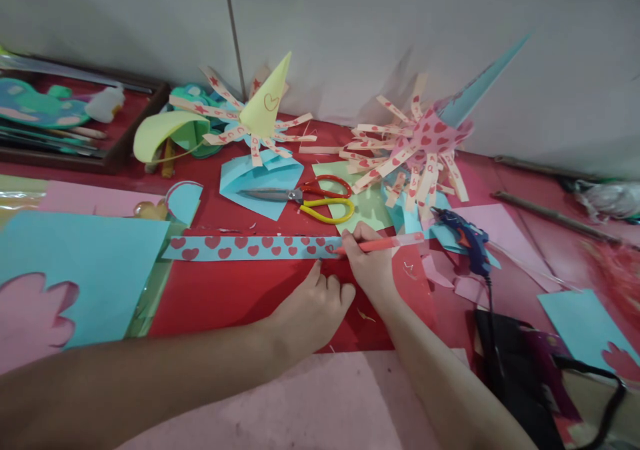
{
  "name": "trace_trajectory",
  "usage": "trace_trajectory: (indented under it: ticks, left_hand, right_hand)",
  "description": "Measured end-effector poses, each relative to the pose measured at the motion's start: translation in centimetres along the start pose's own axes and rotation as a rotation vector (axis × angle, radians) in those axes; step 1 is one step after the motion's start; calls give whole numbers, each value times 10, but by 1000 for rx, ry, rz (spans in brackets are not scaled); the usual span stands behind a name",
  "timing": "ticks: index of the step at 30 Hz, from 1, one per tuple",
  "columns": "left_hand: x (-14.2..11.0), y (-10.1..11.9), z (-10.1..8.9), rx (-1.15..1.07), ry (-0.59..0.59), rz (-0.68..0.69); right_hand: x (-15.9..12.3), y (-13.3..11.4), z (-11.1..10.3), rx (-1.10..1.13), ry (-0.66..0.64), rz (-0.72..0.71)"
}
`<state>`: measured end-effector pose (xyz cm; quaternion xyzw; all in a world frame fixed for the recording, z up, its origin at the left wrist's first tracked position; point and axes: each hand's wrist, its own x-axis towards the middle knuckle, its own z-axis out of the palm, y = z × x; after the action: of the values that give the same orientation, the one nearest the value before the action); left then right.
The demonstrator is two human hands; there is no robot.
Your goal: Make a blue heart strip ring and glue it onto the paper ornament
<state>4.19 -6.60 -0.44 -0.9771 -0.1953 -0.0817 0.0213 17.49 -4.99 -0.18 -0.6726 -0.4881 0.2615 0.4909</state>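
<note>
Nearest, the left hand [317,303] rests low over a red sheet [215,300], its grip released, the fingers loosely curled around nothing visible while the index fingertip sets down on the lower edge of a blue paper strip [233,250]. Beside it, the right hand [373,267] has its grip closed round a red marker [377,243], the tip at a small heart near the strip's right end. The strip lies flat across the top of the red sheet on the bench [213,210], printed or drawn with red hearts along most of its length. It looks like thin craft paper: very light, limp over its length, easy to crease, and likely to skid under the marker unless a fingertip pins it. The edges seem the best place to take it, with a light pinch at the left end, since the newest ink at the right could smear and a hard squeeze would probably buckle it. The marker looks light and rigid, best held close to its tip. Beyond the strip lie scissors [295,195] with red and yellow handles, partly over folded blue paper [260,200]; to the right is a blue glue gun [465,237]. Farther back stand a yellow paper cone [265,107] and a blue paper cone [475,90], both ringed by lettered strips.
</note>
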Motion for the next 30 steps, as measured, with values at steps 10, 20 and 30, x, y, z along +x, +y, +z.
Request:
trace_trajectory:
  ticks: [10,20,30]
  left_hand:
    - [0,0,-1,77,43,-3]
    - [0,0,0,68,47,-5]
    - [0,1,0,67,37,-4]
  right_hand:
    - [3,6,0,158,-43,109]
    - [2,5,-1,133,-54,90]
    - [1,2,0,52,-23,33]
